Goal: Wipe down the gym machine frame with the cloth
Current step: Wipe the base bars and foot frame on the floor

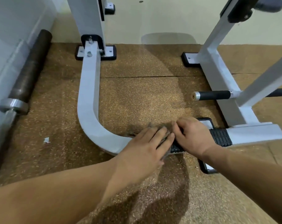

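Wiping the low curved frame (88, 101), the left hand (142, 152) presses flat fingers (160, 135) on the cloth (167, 131), the right hand (193, 136) curled alongside, grip unclear; next it probably needs a slide along the tube

Count log, head view.
Hands: 2, namely left hand (145, 152) and right hand (193, 136).
Cloth (164, 127): 1.
Curved white frame tube (88, 94): 1.
Black foot pads (189, 59): 4 in view.
Black handle grips (213, 95): 2, one either side of an upright.
Ribbed black tread (220, 137): 1.
Dark cylindrical bar (30, 67): 1.
White scrap (46, 140) on the floor: 1.
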The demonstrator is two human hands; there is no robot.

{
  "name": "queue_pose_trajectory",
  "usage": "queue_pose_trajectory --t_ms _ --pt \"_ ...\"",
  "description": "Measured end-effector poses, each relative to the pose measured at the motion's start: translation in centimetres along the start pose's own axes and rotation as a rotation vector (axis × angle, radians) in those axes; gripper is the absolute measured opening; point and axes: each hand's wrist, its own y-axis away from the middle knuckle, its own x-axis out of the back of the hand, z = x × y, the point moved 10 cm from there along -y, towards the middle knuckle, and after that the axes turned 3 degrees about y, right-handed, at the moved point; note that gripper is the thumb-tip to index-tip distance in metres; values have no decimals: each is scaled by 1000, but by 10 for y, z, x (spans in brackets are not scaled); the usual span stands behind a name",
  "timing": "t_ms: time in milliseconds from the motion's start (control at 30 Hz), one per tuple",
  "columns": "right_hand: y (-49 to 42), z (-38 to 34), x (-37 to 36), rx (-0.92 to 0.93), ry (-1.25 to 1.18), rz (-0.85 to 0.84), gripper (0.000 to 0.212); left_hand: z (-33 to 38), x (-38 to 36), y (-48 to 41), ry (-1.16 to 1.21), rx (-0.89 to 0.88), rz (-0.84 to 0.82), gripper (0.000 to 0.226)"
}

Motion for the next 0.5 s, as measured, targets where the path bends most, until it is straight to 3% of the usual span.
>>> queue_pose_trajectory --t_ms 133,233,367,500 --pt "4 6 -1 -30 69 9 36 -36 -10 11 33 102 -51 83" --pt "3 2 0 -28 96 7 33 -49 -6 25 -17 109 38 80" --pt "2 -3 -1 -4 105 39 30 -42 -6 20 -64 177 116 78" --pt "2 -2 -1 7 98 48 30 -18 -9 -12 -52 171 77 79"
